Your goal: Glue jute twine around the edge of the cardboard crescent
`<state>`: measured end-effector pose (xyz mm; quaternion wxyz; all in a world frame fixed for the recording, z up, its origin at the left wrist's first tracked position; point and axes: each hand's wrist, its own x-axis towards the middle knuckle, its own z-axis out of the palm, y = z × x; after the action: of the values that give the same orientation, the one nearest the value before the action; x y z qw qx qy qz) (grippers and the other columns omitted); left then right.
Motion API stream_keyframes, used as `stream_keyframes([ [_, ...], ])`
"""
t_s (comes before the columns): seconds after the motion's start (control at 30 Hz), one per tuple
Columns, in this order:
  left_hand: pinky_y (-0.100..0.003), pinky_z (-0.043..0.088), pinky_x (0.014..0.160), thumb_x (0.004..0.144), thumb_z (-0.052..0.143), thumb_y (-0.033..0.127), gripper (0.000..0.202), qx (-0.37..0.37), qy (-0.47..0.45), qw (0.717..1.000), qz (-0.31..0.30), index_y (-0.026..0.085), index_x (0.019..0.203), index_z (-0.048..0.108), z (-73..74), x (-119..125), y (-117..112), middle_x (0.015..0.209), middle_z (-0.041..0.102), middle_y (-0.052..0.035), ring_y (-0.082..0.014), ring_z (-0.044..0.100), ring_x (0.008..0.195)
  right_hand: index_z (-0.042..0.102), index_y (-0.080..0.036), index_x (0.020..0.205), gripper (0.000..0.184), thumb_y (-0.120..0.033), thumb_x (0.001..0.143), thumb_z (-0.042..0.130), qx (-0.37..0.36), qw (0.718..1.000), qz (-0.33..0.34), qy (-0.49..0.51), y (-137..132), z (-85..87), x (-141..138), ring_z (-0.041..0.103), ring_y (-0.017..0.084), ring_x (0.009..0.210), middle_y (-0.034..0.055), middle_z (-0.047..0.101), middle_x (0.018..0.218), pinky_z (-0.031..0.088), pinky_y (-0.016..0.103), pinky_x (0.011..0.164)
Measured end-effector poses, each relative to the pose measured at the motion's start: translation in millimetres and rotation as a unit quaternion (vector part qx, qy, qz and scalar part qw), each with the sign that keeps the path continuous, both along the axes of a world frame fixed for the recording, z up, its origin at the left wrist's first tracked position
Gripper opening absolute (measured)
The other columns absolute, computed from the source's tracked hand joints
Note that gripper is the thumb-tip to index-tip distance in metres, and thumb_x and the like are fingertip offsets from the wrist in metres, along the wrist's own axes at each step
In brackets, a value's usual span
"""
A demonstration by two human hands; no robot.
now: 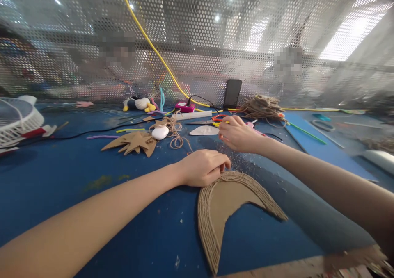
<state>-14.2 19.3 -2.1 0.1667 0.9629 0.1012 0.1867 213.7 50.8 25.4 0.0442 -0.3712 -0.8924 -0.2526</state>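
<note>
A crescent-shaped cardboard piece [227,194] lies flat near the front of the table, rows of brown twine following its outer curve. My left hand [205,167] rests on its upper left edge, fingers curled down onto the twine; the fingertips are partly hidden. Beyond it, my right hand [237,134] is raised a little, thumb and fingers drawn together; anything between them is too small to make out. Close behind that hand are orange-handled scissors [220,117], a pink tool [251,123] mostly covered by the hand, and a white pointed oval piece [203,130].
Left of centre lie cut cardboard spikes [135,142], a white rounded object [160,133] and loose twine [177,136]. Farther back are a pink power socket [184,107], a phone [233,93] and a twine bundle [261,107]. A blue board [320,142] lies right, a white basket [20,120] left.
</note>
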Motion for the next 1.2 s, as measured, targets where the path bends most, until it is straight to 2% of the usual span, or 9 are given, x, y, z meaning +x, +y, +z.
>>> stream_keyframes([
  [0.1,-0.030,0.049,0.080,0.086,0.045,0.009,0.026,0.001,0.000,1.000,-0.003,0.018,0.105,0.059,0.1,0,0,0.093,0.070,-0.0038,-0.0163,0.063,0.085,0.070,-0.019,0.099,0.029,-0.029,0.099,0.043,-0.005,0.998,-0.025,0.064,-11,6.3,17,0.043,0.031,0.118,0.0118,0.067,0.109,0.030,0.047,0.103],
  [0.17,-0.030,0.049,0.080,0.085,0.045,0.008,0.027,0.000,0.001,1.000,-0.006,0.018,0.106,0.059,-0.1,0,1,0.093,0.070,-0.0040,-0.0167,0.064,0.086,0.072,-0.023,0.093,0.024,-0.031,0.097,0.050,-0.036,0.996,-0.019,0.078,-22,4.2,27,0.042,0.030,0.119,0.0081,0.069,0.106,0.031,0.046,0.103],
  [0.37,-0.030,0.050,0.080,0.085,0.044,0.007,0.026,0.005,0.003,1.000,0.004,0.017,0.104,0.059,1.6,0,-1,0.096,0.070,-0.0054,-0.0166,0.064,0.084,0.074,-0.028,0.090,0.021,-0.022,0.093,0.054,-0.035,0.998,-0.034,0.047,-48,-10.4,33,0.045,0.029,0.116,0.0068,0.070,0.103,0.030,0.050,0.102],
  [0.5,-0.029,0.049,0.079,0.084,0.044,0.007,0.026,0.006,-0.001,1.000,-0.005,0.017,0.104,0.058,2.7,0,-1,0.096,0.070,-0.0053,-0.0160,0.063,0.083,0.074,-0.028,0.092,0.022,-0.025,0.097,0.052,-0.052,0.997,-0.030,0.041,-47,-10.8,33,0.044,0.029,0.119,0.0055,0.070,0.104,0.030,0.050,0.103],
  [0.67,-0.030,0.049,0.078,0.085,0.044,0.007,0.025,0.009,-0.005,1.000,-0.004,0.017,0.103,0.059,1.4,0,-1,0.093,0.069,-0.0050,-0.0159,0.063,0.081,0.070,-0.021,0.098,0.027,-0.027,0.100,0.044,-0.027,0.998,-0.044,0.023,-43,-10.4,34,0.044,0.030,0.119,0.0106,0.068,0.111,0.030,0.049,0.104],
  [0.77,-0.030,0.049,0.079,0.086,0.044,0.009,0.024,0.010,-0.003,1.000,0.000,0.017,0.103,0.059,1.3,1,-1,0.093,0.070,-0.0050,-0.0161,0.063,0.082,0.068,-0.021,0.098,0.028,-0.027,0.100,0.041,-0.011,0.994,-0.065,0.091,-43,0.2,40,0.045,0.029,0.115,0.0100,0.067,0.108,0.034,0.046,0.099],
  [0.9,-0.030,0.049,0.077,0.086,0.044,0.009,0.025,0.009,-0.003,1.000,-0.001,0.017,0.104,0.059,2.0,1,-1,0.094,0.070,-0.0051,-0.0160,0.063,0.082,0.070,-0.023,0.093,0.025,-0.033,0.097,0.048,0.020,0.980,-0.105,0.168,-44,10.8,54,0.045,0.031,0.113,0.0102,0.066,0.106,0.035,0.047,0.097],
  [1.07,-0.032,0.050,0.078,0.086,0.043,0.009,0.026,0.012,0.001,1.000,0.001,0.017,0.105,0.059,2.0,1,-1,0.094,0.070,-0.0051,-0.0160,0.063,0.082,0.074,-0.023,0.091,0.022,-0.033,0.096,0.054,-0.021,0.986,-0.112,0.118,-42,-4.9,64,0.042,0.032,0.121,0.0095,0.069,0.107,0.030,0.052,0.104],
  [1.2,-0.032,0.050,0.078,0.087,0.044,0.009,0.025,0.010,0.003,1.000,0.004,0.017,0.104,0.059,2.1,1,-1,0.093,0.069,-0.0047,-0.0159,0.063,0.081,0.075,-0.026,0.089,0.020,-0.033,0.095,0.057,-0.050,0.985,-0.118,0.120,-39,-15.5,68,0.043,0.031,0.123,0.0074,0.070,0.107,0.030,0.051,0.105],
])
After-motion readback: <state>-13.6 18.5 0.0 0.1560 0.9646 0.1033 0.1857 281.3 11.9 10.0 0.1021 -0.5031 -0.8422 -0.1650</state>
